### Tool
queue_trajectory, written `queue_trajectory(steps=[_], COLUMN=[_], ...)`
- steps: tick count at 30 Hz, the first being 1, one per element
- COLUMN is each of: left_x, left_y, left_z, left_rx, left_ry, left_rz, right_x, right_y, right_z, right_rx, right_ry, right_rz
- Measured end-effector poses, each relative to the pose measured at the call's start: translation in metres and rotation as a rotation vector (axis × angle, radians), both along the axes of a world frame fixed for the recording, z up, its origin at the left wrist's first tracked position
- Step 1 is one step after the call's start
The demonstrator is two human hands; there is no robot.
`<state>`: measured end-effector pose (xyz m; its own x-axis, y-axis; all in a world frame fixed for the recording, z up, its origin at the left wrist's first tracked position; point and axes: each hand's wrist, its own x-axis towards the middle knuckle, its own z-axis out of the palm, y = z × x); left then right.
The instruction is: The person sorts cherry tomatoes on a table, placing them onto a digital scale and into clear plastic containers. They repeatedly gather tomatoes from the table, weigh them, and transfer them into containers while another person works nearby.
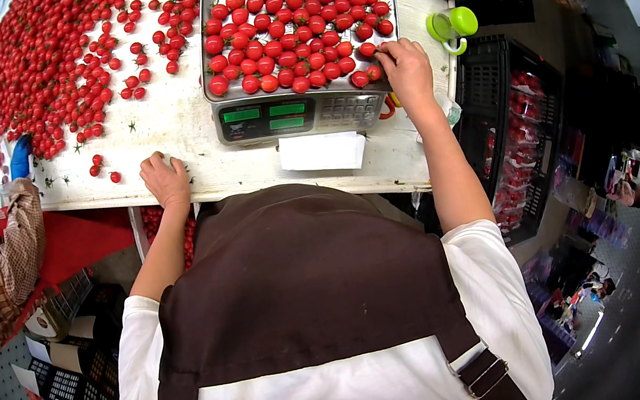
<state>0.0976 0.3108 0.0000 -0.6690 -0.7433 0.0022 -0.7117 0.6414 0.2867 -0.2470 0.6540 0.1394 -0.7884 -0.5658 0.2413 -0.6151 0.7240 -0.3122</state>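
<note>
A steel weighing tray (306,90) full of cherry tomatoes (287,32) sits on a digital scale (267,121) with lit green displays. At the tray's right edge, the thumb and forefinger of my right hand (409,66) pinch a cherry tomato (368,49) at its stem side. My left hand (165,179) rests near the front edge of the white table (169,120), its fingers curled. Whether it holds anything is hidden. Left of it lie a few loose tomatoes (115,177) and some green calyxes. White paper slips (322,152) lie before the scale.
A large heap of cherry tomatoes (47,61) covers the table's left side. A co-worker's blue-gloved hand (21,156) is at its near end. A lime-green cup (449,25) stands at the right edge. Beyond it, a black crate (499,140) holds packed tomatoes. Black crates (74,390) stand lower left.
</note>
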Motion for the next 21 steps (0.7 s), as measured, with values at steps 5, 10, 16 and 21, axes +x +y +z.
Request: queue_trajectory(steps=[5,10,16,21], left_x=[0.001,-0.001,0.000,0.000], left_y=[0.000,0.000,-0.001,0.002], left_z=[-0.001,0.000,-0.002,0.002], left_rx=[-0.012,-0.002,-0.012,0.003], left_ry=[0.008,-0.005,0.003,-0.006], left_rz=[-0.006,0.005,-0.002,0.017], right_x=[-0.002,-0.011,-0.017,-0.031], right_y=[-0.004,-0.018,-0.024,-0.007], right_z=[0.003,0.011,0.020,0.032], right_rx=[-0.042,0.225,0.430,-0.196], right_ry=[-0.233,-0.153,-0.015,-0.578], right_rz=[-0.053,-0.110,-0.036,-0.320])
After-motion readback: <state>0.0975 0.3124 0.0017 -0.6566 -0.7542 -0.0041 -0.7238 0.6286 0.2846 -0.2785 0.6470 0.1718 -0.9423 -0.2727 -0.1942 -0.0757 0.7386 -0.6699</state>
